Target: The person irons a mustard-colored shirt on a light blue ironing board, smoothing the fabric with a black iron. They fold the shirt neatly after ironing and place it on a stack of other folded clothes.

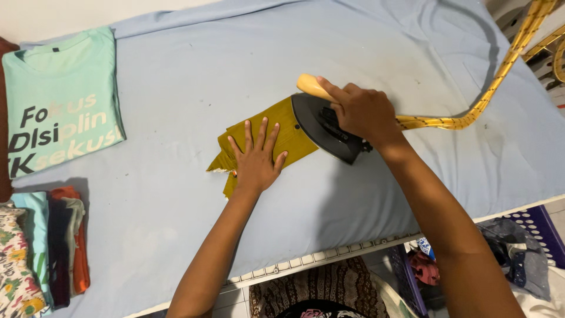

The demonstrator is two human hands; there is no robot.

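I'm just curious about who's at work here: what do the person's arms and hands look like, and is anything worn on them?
Both arms are bare as far as the picture shows: no sleeves, gloves, watch or bracelets. The left hand and right hand show no rings that I can make out. Nails look short and unpainted.

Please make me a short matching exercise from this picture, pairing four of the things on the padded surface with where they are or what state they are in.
Things:
1. iron
2. mustard cloth
3. mint T-shirt
4. yellow cord

Places or states:
A. folded, at the far left
B. pinned flat under the left hand
C. gripped by the right hand
D. trailing off towards the upper right

Pairs: 1-C, 2-B, 3-A, 4-D
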